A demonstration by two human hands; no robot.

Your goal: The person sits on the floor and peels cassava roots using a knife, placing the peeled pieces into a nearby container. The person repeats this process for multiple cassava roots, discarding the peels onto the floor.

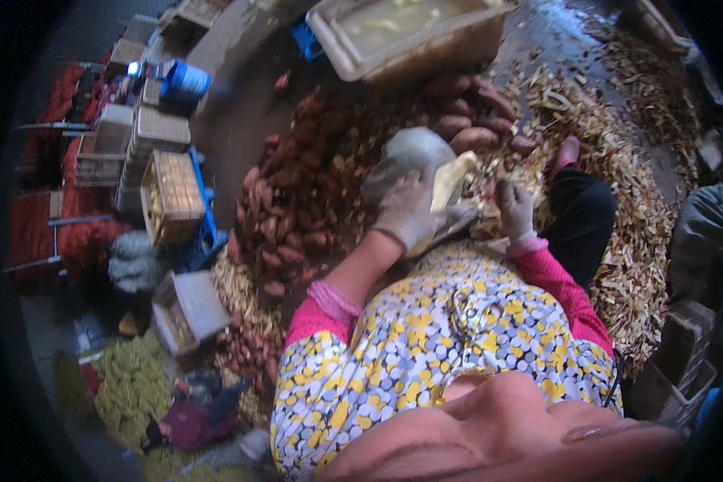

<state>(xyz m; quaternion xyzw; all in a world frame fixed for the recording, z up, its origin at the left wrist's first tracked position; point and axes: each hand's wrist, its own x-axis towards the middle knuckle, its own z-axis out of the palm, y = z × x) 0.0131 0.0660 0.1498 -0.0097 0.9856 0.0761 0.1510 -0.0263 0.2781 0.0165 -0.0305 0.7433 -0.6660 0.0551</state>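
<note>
My left hand [408,208], in a pale glove, grips a long peeled, pale yellow tuber [449,184], probably a sweet potato. Just beyond that hand is a grey, rounded plastic-like bundle [413,153]. To the right of the tuber, apart from it, my gloved right hand [514,208] has its fingers curled; whether it holds a small tool cannot be made out. Unpeeled reddish sweet potatoes [475,138] lie past the hands, and more reddish tubers [289,241] are heaped to the left. A patterned apron [446,313] covers my front.
A tub [349,63] of cloudy liquid and pale pieces stands ahead. Peelings [632,265] spread over the floor at right. Crates [178,199] and a white bin [202,307] stand at left. Another person [187,422] is at lower left, near a yellow-green heap [132,385].
</note>
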